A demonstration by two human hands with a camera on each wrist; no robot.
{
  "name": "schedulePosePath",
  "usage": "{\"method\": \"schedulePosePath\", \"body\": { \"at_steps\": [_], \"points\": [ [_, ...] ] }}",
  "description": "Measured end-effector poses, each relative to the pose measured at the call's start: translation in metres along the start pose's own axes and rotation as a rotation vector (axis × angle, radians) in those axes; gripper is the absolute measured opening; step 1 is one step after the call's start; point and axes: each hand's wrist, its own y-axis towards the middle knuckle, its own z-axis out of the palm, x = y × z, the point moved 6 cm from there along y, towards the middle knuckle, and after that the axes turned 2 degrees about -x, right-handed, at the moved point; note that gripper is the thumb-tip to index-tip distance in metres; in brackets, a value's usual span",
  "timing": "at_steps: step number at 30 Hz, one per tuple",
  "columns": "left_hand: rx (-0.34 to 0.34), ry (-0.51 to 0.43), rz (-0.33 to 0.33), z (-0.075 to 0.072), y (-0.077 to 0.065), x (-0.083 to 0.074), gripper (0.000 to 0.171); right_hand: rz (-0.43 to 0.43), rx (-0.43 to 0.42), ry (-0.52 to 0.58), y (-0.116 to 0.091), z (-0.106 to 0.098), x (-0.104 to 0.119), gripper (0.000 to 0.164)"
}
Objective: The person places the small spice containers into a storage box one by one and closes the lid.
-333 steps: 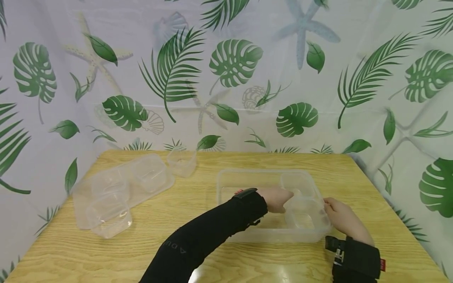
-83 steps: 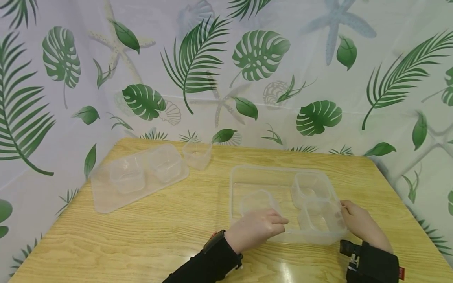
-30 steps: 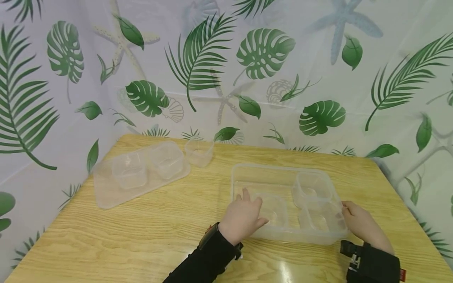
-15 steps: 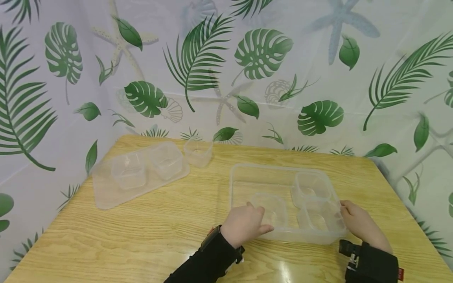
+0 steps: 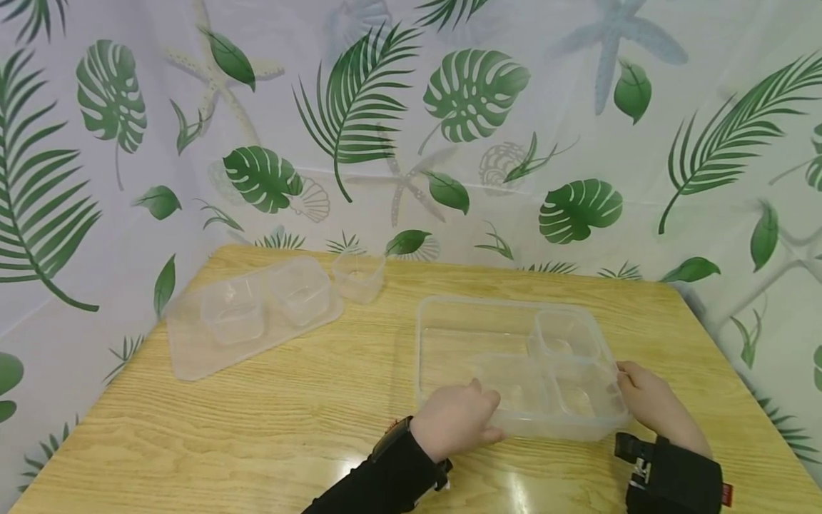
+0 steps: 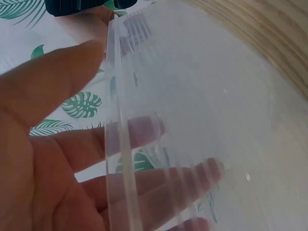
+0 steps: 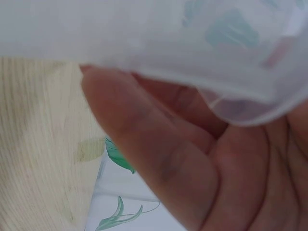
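Observation:
A large clear plastic box (image 5: 475,301) stands on the table. Two small clear containers, one at the back (image 5: 568,334) and one at the front (image 5: 581,391), fill its right side. A third small container (image 5: 514,375) sits at the front, close against the front right one. My left hand (image 5: 452,421) is at the front left of the box. In the left wrist view its fingers (image 6: 192,178) are extended behind a clear plastic wall, with the thumb on the other side. My right hand (image 5: 661,407) holds the box's right side; its fingers are partly hidden by plastic.
A flat clear lid (image 5: 193,353) lies at the table's left, bearing two small containers, one left (image 5: 232,314) and one right (image 5: 302,293). Another small container (image 5: 359,278) stands beside the lid near the back edge. A leaf-patterned cloth (image 5: 472,93) hangs behind.
The third small container has shifted right within the box, up to the front right one. My left hand has moved slightly rightward with it. My right hand stays at the box's side.

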Motion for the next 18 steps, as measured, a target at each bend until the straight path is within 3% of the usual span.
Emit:
{"method": "schedulePosePath", "body": {
  "at_steps": [18],
  "points": [
    [0.042, -0.046, 0.051, 0.0071, 0.0011, -0.0065, 0.041, -0.006, -0.009, -0.007, -0.0008, -0.0001, 0.0016, 0.051]
  ]
}}
